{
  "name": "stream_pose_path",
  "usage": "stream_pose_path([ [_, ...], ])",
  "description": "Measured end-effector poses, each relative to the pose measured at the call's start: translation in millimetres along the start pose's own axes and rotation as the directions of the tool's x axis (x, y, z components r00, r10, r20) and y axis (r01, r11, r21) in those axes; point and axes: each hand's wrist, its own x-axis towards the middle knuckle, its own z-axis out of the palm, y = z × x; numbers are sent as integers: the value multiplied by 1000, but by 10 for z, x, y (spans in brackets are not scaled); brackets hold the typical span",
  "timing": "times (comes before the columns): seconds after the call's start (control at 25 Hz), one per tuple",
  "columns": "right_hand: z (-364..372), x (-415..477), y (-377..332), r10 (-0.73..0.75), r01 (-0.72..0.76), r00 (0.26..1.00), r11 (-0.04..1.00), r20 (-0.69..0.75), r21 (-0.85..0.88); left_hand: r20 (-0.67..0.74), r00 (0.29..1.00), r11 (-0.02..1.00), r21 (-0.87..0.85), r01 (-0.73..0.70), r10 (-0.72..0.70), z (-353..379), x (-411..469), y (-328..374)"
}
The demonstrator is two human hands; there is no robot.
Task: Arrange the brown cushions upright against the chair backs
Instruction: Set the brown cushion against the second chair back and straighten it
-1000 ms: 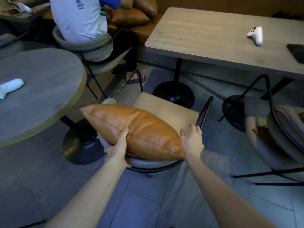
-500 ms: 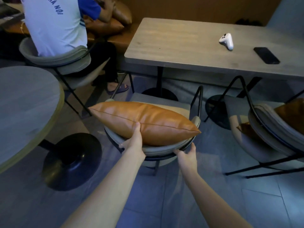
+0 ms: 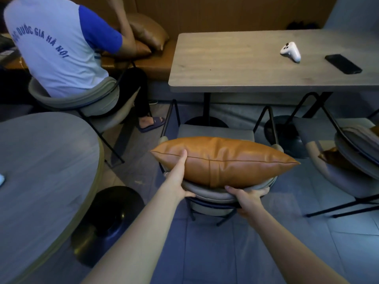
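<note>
A brown leather cushion (image 3: 231,160) stands on its long edge on the grey chair (image 3: 213,194), leaning against the curved chair back. My left hand (image 3: 178,177) presses the cushion's left end, thumb up along its seam. My right hand (image 3: 249,198) grips the padded chair back just under the cushion's lower edge. A second brown cushion (image 3: 333,158) shows partly on the chair (image 3: 356,160) at the right, mostly hidden by that chair's back. Two more brown cushions (image 3: 147,32) lie on the bench at the back.
A person in a white and blue shirt (image 3: 55,50) sits on a chair at the upper left. A rectangular wooden table (image 3: 246,64) ahead carries a white controller (image 3: 291,51) and a black phone (image 3: 343,63). A round table (image 3: 45,169) stands close at the left.
The chair with the cushion has turned and shifted so its back faces me squarely. My right hand dropped from the cushion's right end to the chair back. The view tilted up.
</note>
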Motion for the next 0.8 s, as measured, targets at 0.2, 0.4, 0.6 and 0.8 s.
stream_pose_path([
  [0.2,-138,226,-208,-82,83,997,995,16,-58,52,998,1000,2,25,-25,242,106,81],
  [0.4,-252,373,-428,-89,90,995,996,46,-21,69,995,997,1,77,-77,460,267,152],
  [0.6,-255,370,-525,-185,141,976,939,-117,-313,120,983,989,60,133,-140,498,271,221],
  [0.8,-57,32,-192,-870,436,486,162,79,-885,148,980,985,129,117,-136,281,347,297],
])
